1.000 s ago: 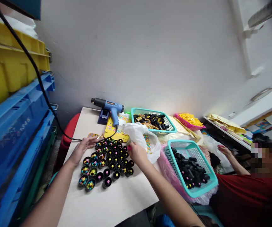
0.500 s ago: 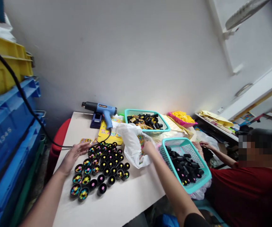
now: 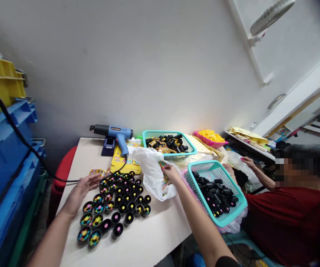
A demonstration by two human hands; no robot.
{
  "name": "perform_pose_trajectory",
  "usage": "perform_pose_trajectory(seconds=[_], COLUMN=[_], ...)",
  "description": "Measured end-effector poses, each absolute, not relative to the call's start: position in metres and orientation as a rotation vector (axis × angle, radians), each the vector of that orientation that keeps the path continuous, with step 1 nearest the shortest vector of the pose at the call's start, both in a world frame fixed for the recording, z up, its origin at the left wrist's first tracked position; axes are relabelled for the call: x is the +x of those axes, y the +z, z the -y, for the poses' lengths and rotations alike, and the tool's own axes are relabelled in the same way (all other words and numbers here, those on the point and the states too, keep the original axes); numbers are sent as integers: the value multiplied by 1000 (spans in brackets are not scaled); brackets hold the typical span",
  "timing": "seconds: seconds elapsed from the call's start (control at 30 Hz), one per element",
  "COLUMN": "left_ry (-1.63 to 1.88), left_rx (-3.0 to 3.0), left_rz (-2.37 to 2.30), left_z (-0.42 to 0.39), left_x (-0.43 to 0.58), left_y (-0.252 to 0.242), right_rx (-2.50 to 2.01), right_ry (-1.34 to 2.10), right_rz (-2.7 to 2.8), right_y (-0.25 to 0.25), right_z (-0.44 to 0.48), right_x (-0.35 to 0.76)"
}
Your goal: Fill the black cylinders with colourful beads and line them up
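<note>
My left hand (image 3: 85, 188) rests at the left edge of a cluster of small black cups (image 3: 117, 230), fingers stretched out and holding nothing. Several cups at the left and front hold multicoloured beads (image 3: 84, 234); others show a single yellow or pink dot inside. My right hand (image 3: 172, 174) reaches into the mouth of a white plastic bag (image 3: 149, 172). Its fingers are pinched together at the small colourful beads (image 3: 165, 180) in the bag; how many they hold is hidden.
Behind the cups, a blue heat gun (image 3: 117, 132) sits on its stand, its black cord (image 3: 20, 137) crossing left. Turquoise baskets (image 3: 146, 134) (image 3: 234, 218) hold black pieces. A pink basket (image 3: 223, 144) has yellow pieces. A person in red (image 3: 277, 218) works at right. Blue crates (image 3: 4, 178) stand left.
The view has shifted slightly. My right hand has lifted a little within the bag, showing its thumb and fingertips. My left hand stays beside the cups. The other person's hand has moved up.
</note>
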State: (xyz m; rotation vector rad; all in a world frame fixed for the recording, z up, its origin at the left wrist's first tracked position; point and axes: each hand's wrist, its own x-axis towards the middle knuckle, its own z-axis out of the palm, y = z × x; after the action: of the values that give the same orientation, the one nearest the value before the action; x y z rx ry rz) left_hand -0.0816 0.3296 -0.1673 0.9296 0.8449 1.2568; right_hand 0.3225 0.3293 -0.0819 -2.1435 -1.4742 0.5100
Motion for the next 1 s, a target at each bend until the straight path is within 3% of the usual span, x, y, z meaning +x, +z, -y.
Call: perform_pose_trajectory(seconds=[0.33, 0.57, 1.0], left_ry=[1247, 1265, 1279], left_rx=[951, 974, 995], left_rz=[-862, -865, -839], left_z=[-329, -327, -323], left_x=[-82, -81, -79], left_y=[-167, -165, -162], right_rx=[-1700, -1756, -1952], right_ry=[562, 635, 107], right_rz=[1542, 1762, 2290], right_y=[-46, -66, -63], right_z=[-285, -267, -262], right_x=[295, 234, 187])
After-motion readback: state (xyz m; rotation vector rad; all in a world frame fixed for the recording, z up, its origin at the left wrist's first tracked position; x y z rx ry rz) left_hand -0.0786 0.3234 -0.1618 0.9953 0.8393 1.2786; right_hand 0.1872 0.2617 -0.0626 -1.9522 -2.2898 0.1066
